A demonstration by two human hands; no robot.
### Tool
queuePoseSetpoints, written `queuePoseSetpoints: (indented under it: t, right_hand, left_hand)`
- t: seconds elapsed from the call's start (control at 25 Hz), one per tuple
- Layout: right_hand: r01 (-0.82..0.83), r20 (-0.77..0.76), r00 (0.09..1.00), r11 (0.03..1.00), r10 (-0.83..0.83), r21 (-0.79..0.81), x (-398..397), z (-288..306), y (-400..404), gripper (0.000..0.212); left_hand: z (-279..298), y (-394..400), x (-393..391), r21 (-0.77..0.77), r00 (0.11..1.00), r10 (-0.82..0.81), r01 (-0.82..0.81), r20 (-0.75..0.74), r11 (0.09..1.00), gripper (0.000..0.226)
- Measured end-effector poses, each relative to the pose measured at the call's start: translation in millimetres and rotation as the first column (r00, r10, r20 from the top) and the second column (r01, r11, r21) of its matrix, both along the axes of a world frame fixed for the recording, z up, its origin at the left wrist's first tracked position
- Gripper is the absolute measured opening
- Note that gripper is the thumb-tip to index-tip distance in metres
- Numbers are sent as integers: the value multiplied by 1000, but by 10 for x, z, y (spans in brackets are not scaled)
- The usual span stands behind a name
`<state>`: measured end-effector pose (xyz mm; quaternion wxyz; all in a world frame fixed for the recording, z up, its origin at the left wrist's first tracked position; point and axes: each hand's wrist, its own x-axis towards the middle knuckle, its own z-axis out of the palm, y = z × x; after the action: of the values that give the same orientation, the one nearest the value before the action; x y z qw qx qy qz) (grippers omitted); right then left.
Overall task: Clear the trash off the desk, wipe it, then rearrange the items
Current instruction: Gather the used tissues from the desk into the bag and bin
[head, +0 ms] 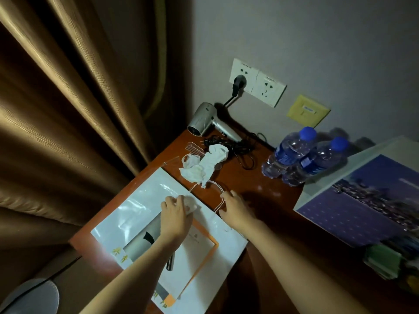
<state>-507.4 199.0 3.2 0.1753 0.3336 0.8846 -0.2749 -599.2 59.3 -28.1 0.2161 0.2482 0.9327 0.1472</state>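
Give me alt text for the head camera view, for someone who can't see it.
A person's left hand grips a crumpled tissue on a flat white paper bag lying on a reddish wooden desk, while the right hand holds the bag's cord handles. Behind lie more crumpled tissues, a comb, a plugged-in hair dryer and two water bottles.

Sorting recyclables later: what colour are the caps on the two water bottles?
Blue, on both water bottles. The head view, the only one, shows the caps clearly.
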Motion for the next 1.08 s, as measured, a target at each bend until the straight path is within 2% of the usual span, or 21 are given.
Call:
queuePoseSetpoints:
  t: [0.16,0.28,0.36,0.48,0.56,0.68,0.84,0.96,1.08]
  right_hand:
    - [48,-90,995,998,-44,39,-158,-44,143,37]
    - [18,-140,990,998,-8,66,-236,-77,218,50]
    - [-41,-160,985,993,58,108,-367,-71,285,58]
    - [-138,-122,981,985,150,104,-632,-83,362,65]
    - [-163,-67,983,984,169,77,-750,-158,355,65]
    - [-152,-56,986,986,156,75,-741,-331,299,47]
    - [-149,-207,962,977,180,155,-638,-392,341,26]
    - [-155,-322,931,985,172,79,-637,-341,396,16]
    - [-119,-384,918,993,99,-27,-624,-298,405,15]
  left_hand:
    - [-39,17,-234,51,999,-23,22,24,998,33]
    - [-67,31,-393,19,999,-28,28,-28,999,33]
    - [-50,47,-485,45,1000,20,-19,-10,999,29]
    - [23,88,-599,142,987,104,-121,120,983,24]
    - [72,124,-670,180,986,97,-120,133,976,26]
    - [100,203,-795,221,996,66,-78,62,972,36]
    - [119,361,-946,218,1000,15,-18,15,976,27]
    - [151,519,-959,188,998,14,-24,53,982,38]
    - [92,668,-968,191,991,-103,85,86,978,55]
